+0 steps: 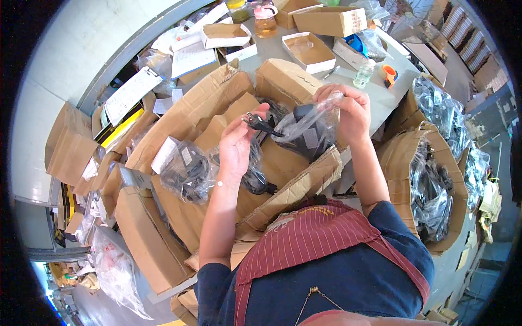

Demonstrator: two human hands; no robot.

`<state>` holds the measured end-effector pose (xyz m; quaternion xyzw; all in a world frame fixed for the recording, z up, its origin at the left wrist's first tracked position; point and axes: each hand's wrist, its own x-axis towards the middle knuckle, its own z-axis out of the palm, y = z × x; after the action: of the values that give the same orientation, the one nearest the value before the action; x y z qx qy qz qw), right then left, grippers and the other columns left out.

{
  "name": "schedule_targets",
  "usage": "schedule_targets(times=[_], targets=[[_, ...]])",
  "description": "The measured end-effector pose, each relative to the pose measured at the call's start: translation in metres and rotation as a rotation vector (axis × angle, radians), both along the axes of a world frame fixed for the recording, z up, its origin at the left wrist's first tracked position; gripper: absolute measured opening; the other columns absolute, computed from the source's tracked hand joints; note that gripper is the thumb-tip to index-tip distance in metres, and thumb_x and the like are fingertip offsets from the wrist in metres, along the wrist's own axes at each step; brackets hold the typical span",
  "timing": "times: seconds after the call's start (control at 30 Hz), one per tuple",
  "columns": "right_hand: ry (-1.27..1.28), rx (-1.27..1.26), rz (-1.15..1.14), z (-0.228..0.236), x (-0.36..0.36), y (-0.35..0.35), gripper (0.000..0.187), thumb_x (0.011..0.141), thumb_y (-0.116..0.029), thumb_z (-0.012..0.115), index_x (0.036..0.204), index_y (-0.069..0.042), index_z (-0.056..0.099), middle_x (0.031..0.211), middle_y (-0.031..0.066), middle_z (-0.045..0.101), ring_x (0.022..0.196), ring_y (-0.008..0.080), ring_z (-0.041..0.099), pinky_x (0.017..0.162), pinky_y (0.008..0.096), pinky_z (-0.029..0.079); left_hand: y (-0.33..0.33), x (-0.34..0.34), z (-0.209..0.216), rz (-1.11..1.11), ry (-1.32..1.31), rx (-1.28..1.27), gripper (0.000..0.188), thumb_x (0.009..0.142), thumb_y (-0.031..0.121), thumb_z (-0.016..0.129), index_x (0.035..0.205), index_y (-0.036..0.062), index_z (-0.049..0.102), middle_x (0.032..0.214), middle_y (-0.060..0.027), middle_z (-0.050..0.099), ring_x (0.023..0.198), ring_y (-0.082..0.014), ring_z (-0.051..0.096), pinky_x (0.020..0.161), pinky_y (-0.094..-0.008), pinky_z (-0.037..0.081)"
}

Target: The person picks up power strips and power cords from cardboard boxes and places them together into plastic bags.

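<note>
Above an open cardboard box [190, 117], my left hand [235, 149] grips a black power plug [258, 123] between thumb and fingers. Its short black cable runs right into a clear plastic bag [324, 115]. Pinched in my right hand [352, 111] is the upper right edge of that bag. Inside it a dark, boxy device [298, 141] with a pale label shows through the plastic; its exact kind is unclear. Lower in the box, left of my left forearm, lies another bag of black items [187, 171]. A black corded piece [256, 182] in plastic lies just right of that wrist.
To my right stands a cardboard box [399, 171] filled with bagged black items. On the grey table beyond are an orange tape dispenser [389, 76], a small clear bottle [363, 75], a pink-lidded jug [265, 23] and a shallow carton [309, 51]. A clipboard [132, 95] leans at left.
</note>
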<state>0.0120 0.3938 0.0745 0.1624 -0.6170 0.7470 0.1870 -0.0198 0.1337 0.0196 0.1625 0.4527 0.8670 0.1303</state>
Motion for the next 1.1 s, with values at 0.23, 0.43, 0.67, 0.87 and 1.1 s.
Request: schedule_targets(times=[0.23,0.43,0.67,0.87,1.1], targets=[[0.102,-0.152,0.304,0.028,-0.006,-0.009,0.018,0.079,-0.010,0.052,0.078,0.004,0.064,0.079,0.0153,0.066,0.084,0.0265,0.062,0.082,0.0357,0.048,-0.001,-0.003,-0.022,-0.176,-0.114,0.079,0.044,0.095,0.034,0.052,0.118,-0.0016,0.066,0.142,-0.0171,0.053,0.132,-0.0281,0.047,0.109,-0.0431,0.033],[0.115,0.041,0.118,0.041,-0.010,-0.012,0.018,0.088,-0.012,0.050,0.085,0.002,0.063,0.086,0.0144,0.066,0.095,0.0291,0.062,0.091,0.0392,0.046,0.011,0.008,0.000,0.038,-0.164,-0.368,0.025,0.093,0.010,0.054,0.106,-0.0033,0.070,0.111,-0.0127,0.070,0.098,-0.0227,0.067,0.087,-0.0353,0.053],[0.104,0.117,0.031,0.052,0.009,-0.018,0.017,0.098,-0.011,0.051,0.097,0.001,0.063,0.097,0.0125,0.067,0.101,0.0208,0.062,0.093,0.0330,0.046,-0.002,0.008,0.006,0.358,0.169,-0.252,0.022,0.077,-0.013,0.059,0.093,-0.0054,0.071,0.096,-0.0143,0.071,0.089,-0.0224,0.069,0.082,-0.0321,0.052],[0.405,0.633,-0.320,0.065,0.018,0.000,0.017,0.102,-0.012,0.052,0.107,-0.001,0.063,0.101,0.0024,0.067,0.084,0.0073,0.058,0.076,0.0239,0.047,-0.012,0.012,0.018,0.477,0.205,-0.123,0.019,0.076,-0.010,0.060,0.090,-0.0048,0.071,0.100,-0.0165,0.070,0.092,-0.0233,0.067,0.082,-0.0327,0.052],[0.176,0.047,0.079,0.096,0.049,0.008,0.017,0.102,-0.012,0.046,0.104,0.001,0.057,0.102,0.0169,0.064,0.054,0.0138,0.062,0.051,0.0212,0.049,-0.005,0.038,0.020,0.347,0.186,0.048,0.020,0.087,0.010,0.067,0.096,-0.0077,0.069,0.106,-0.0222,0.067,0.099,-0.0289,0.065,0.081,-0.0366,0.057]])
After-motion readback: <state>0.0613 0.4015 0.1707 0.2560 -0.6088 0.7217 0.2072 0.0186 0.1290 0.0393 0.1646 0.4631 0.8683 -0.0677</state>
